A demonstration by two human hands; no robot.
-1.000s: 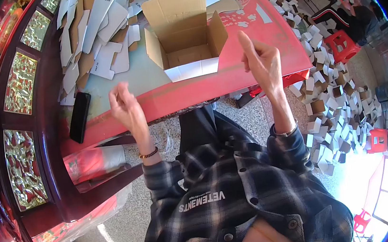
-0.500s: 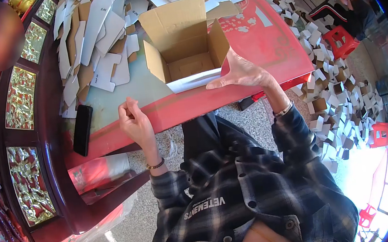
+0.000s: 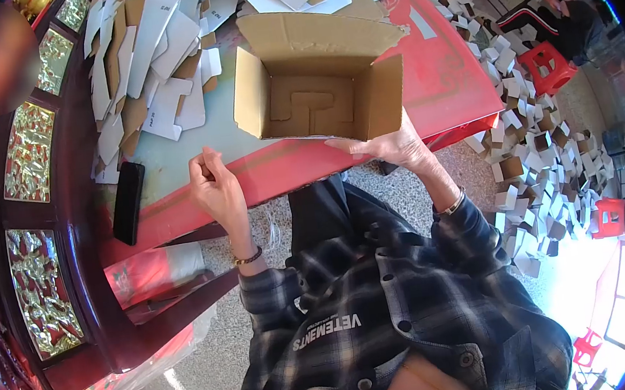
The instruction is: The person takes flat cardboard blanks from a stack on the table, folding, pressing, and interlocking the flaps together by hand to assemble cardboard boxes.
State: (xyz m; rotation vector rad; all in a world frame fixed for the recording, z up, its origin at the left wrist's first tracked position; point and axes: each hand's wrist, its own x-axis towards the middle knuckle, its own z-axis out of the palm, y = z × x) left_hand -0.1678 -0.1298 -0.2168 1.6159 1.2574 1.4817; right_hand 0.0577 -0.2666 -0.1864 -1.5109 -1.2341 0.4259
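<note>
An open cardboard box, brown inside, is tilted so its interior faces me, its back flap raised and its side flaps standing. My right hand grips its near right corner, the thumb along the near edge and the other fingers partly hidden behind the right side. To the left of the box and apart from it, my left hand is curled closed above the table's near edge, with nothing visible in it. Flat folded cartons, white outside and brown inside, lie heaped behind and left of the box.
A black phone lies on the red-edged table at the left. Dark wooden furniture with gold panels borders that side. Many small boxes are piled on the floor at right, near red stools. Another person sits at the upper right.
My right hand has tipped the box toward me and brought it nearer, so its bottom flaps now show inside. My left hand has stayed nearly in place, still curled.
</note>
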